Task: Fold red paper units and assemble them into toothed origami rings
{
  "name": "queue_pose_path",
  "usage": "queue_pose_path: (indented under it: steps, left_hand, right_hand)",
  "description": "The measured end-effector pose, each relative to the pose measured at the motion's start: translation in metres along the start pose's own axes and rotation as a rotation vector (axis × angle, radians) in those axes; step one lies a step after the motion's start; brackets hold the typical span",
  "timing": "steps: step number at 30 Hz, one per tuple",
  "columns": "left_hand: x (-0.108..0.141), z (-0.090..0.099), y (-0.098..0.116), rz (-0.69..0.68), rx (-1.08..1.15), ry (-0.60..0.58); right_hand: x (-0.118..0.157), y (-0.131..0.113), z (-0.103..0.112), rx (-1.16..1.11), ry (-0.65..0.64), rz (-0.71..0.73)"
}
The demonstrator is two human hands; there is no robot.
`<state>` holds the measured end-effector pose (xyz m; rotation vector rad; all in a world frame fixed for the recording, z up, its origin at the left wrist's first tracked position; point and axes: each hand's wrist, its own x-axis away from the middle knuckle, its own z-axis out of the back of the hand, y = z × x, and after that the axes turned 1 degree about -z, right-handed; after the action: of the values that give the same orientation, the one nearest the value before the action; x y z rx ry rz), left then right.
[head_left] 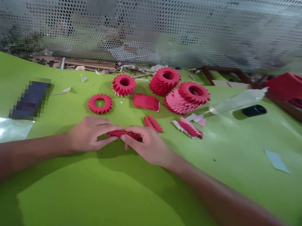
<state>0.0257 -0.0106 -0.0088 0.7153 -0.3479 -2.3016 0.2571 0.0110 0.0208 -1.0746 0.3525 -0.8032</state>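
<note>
Left hand (pixel 88 134) and right hand (pixel 146 146) were both gripping a strip of folded red paper (pixel 124 134), one at each end, fingers closed on it, low at center frame over a green sheet (pixel 126 207). Just above the hands lay two loose red folded pieces (pixel 153 124). Farther up sat a red paper ring (pixel 100 103), a taller red paper ring (pixel 124 85), a stack of red paper slips (pixel 146 102), and larger red ring stacks (pixel 164 81) at upper center.

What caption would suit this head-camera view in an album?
Left hand and right hand hold a red folded-paper strip before stacked red paper rings.
</note>
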Motion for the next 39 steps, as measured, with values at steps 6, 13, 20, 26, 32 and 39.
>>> queue_pose_path:
  steps: [6, 13, 20, 26, 32, 39]
  left_hand:
    - [-0.001, 0.004, 0.006, 0.050, -0.047, -0.062]
    - [-0.001, 0.002, 0.010, 0.140, 0.022, -0.090]
    - [-0.006, 0.013, 0.009, 0.567, 0.710, -0.091]
    - [-0.010, 0.018, 0.011, 0.658, 1.192, -0.090]
    - [-0.008, 0.018, 0.006, 0.728, 1.114, -0.108]
    - [-0.009, 0.017, 0.008, 0.683, 1.197, -0.152]
  right_hand:
    - [-0.003, 0.005, -0.006, 0.024, -0.004, 0.037]
    - [0.000, -0.005, 0.004, 0.406, 0.093, 0.058]
    - [0.008, 0.001, 0.060, 0.837, 0.311, -0.084]
    - [0.005, 0.013, 0.058, 1.113, 0.223, -0.050]
    - [0.006, 0.013, 0.055, 1.224, 0.157, 0.052]
    - [0.001, 0.015, 0.053, 1.253, 0.145, 0.084]
